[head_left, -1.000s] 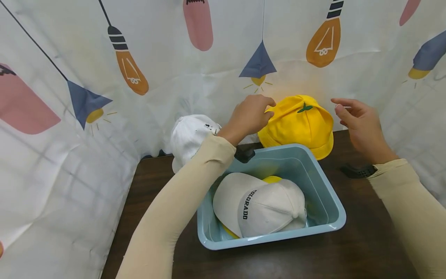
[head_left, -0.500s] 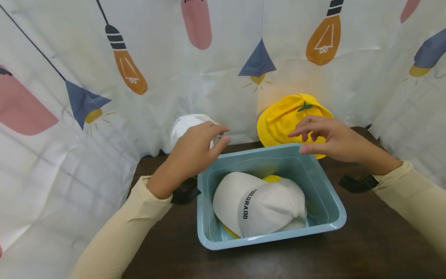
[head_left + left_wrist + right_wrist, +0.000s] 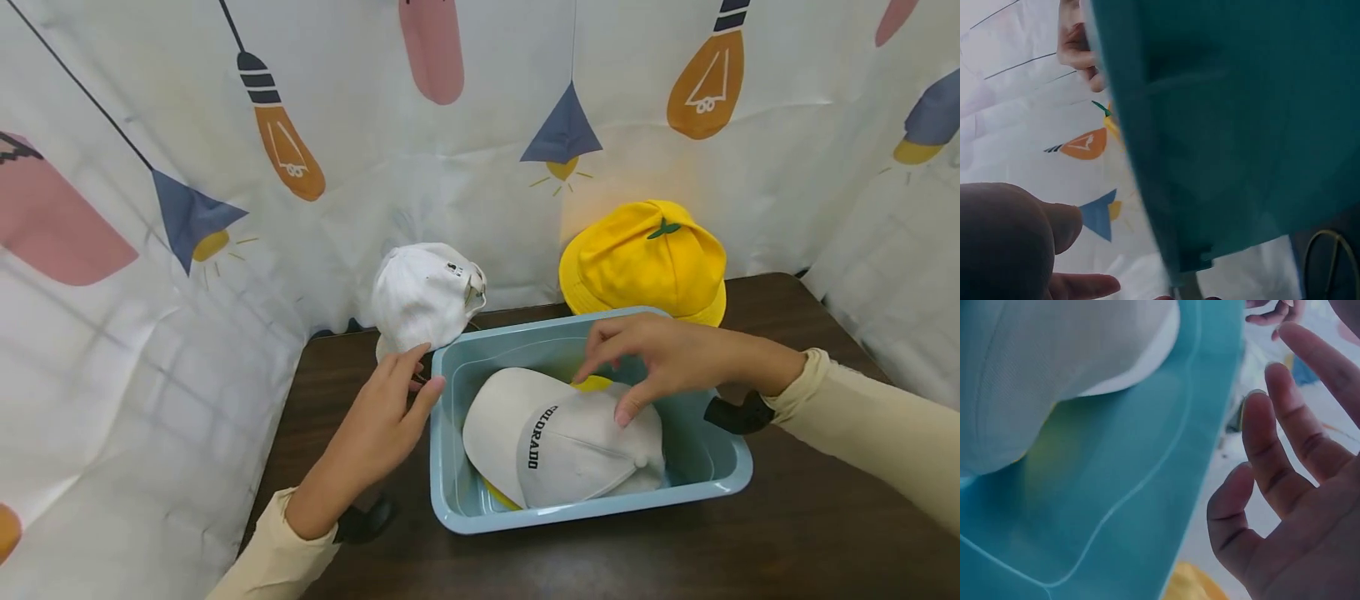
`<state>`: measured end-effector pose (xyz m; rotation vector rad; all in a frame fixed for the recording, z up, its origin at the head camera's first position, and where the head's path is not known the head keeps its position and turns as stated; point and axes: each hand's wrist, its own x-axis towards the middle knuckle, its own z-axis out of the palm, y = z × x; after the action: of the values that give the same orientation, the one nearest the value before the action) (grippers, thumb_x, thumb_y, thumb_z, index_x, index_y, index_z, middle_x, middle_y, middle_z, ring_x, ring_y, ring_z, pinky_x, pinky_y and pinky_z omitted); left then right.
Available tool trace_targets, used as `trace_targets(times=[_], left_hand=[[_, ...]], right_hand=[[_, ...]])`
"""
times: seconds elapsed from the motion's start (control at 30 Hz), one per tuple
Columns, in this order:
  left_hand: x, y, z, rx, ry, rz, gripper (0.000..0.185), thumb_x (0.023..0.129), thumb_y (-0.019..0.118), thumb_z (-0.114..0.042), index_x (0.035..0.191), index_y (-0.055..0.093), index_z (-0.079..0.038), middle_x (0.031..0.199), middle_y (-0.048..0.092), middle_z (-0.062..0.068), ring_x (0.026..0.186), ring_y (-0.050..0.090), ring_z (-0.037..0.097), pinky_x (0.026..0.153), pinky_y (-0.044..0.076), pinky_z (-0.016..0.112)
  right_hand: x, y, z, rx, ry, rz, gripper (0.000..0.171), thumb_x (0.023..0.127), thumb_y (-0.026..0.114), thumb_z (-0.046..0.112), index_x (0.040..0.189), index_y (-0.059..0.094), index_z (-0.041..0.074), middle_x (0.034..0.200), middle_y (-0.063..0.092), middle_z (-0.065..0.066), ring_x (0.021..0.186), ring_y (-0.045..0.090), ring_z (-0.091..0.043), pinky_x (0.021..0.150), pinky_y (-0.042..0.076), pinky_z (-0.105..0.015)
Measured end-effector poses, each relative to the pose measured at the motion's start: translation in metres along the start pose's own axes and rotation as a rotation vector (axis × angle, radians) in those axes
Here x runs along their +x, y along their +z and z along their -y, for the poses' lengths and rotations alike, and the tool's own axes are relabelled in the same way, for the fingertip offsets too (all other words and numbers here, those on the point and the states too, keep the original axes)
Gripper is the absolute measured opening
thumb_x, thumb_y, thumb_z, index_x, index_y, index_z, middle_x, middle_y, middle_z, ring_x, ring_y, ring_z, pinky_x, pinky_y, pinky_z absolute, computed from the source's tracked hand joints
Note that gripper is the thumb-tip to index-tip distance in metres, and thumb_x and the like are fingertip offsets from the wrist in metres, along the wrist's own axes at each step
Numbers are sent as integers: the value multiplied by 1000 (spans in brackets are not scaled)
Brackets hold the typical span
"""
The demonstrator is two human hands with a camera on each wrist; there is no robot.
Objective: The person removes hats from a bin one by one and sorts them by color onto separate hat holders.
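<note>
A light blue plastic basin [image 3: 442, 467] stands on the table, holding a white cap [image 3: 585, 450] lettered COLORADO, with yellow fabric [image 3: 592, 383] showing beneath it. My right hand [image 3: 660, 358] hovers over the basin above that cap, fingers loosely bent and holding nothing. Just outside the basin's left wall is my left hand [image 3: 375, 425], its relaxed fingers near the rim and near a second white cap [image 3: 423, 292]; whether they touch either I cannot tell. In the right wrist view the fingers [image 3: 1260, 444] are apart from the basin wall.
Behind the basin, a yellow bucket hat [image 3: 645, 258] with a green sprout leans against the patterned cloth backdrop [image 3: 480, 167]. Dark wooden table top [image 3: 600, 558] extends in front and to both sides. A thin looped cord [image 3: 1329, 250] shows in the left wrist view.
My left hand has come from beside the yellow hat, down and left, to the basin's left side. My right hand has moved left and down over the basin. The hats stay put.
</note>
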<state>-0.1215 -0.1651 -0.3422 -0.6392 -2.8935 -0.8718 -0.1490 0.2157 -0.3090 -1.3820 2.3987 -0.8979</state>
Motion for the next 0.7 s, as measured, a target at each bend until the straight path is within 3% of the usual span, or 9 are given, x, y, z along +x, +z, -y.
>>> trace_targets(times=[0.13, 0.23, 0.37, 0.5, 0.7], left_hand=[[-7, 14, 8, -90, -24, 41, 61, 108, 49, -43, 156, 38, -8, 135, 56, 13, 111, 65, 27, 93, 57, 48], [-11, 22, 11, -156, -51, 68, 63, 108, 50, -42, 158, 34, -8, 146, 53, 13, 122, 63, 30, 100, 54, 53], [-15, 29, 13, -230, -78, 103, 70, 107, 51, -45, 162, 24, -11, 160, 42, 12, 136, 55, 33, 105, 49, 57], [-17, 34, 13, -278, -96, 111, 78, 105, 51, -51, 165, 15, -15, 165, 33, 10, 140, 52, 34, 104, 50, 56], [-17, 36, 12, -295, -121, 93, 78, 105, 53, -49, 165, 16, -16, 166, 30, 9, 143, 48, 34, 106, 49, 56]], right_hand=[[5, 9, 2, 24, 52, 96, 52, 77, 85, 44, 123, 75, 25, 106, 61, 7, 94, 54, -6, 80, 51, -25], [8, 14, 2, 11, 107, 158, 57, 72, 86, 50, 123, 75, 25, 107, 60, 5, 97, 55, -11, 81, 51, -27], [7, 16, 2, -75, 162, 234, 67, 65, 89, 56, 125, 73, 33, 108, 55, 9, 101, 53, -10, 83, 49, -25], [5, 17, 3, -164, 200, 286, 79, 59, 92, 60, 131, 67, 40, 113, 50, 13, 103, 49, -8, 84, 47, -26], [2, 15, 6, -308, 245, 355, 93, 56, 96, 55, 140, 57, 48, 121, 48, 14, 110, 44, -9, 85, 37, -36]])
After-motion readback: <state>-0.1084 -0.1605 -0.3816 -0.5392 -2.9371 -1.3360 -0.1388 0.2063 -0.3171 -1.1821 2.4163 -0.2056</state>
